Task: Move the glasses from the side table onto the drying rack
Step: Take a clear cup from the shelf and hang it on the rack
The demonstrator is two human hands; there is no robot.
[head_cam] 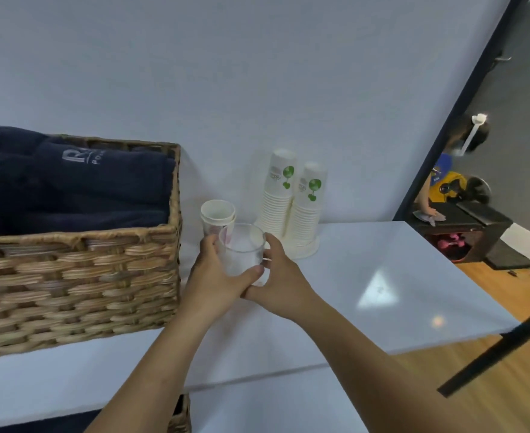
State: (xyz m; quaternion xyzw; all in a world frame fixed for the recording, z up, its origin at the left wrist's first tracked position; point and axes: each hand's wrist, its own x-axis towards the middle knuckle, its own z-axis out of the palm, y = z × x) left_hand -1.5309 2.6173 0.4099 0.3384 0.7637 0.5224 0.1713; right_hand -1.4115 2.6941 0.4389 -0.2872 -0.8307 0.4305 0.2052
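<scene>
A clear drinking glass (242, 248) stands upright at the middle of the white side table (367, 276), just right of the wicker basket. My left hand (217, 279) wraps around its left side and front, thumb across the lower wall. My right hand (276, 276) cups its right side, fingers at the rim and base. Both hands touch the glass. No drying rack is in view.
A wicker basket (76, 276) with dark blue towels (70, 182) fills the table's left. Behind the glass stand a few nested paper cups (217, 214) and two upside-down stacks of paper cups (292, 201) against the wall. A person (445, 179) crouches at far right, beyond the table edge.
</scene>
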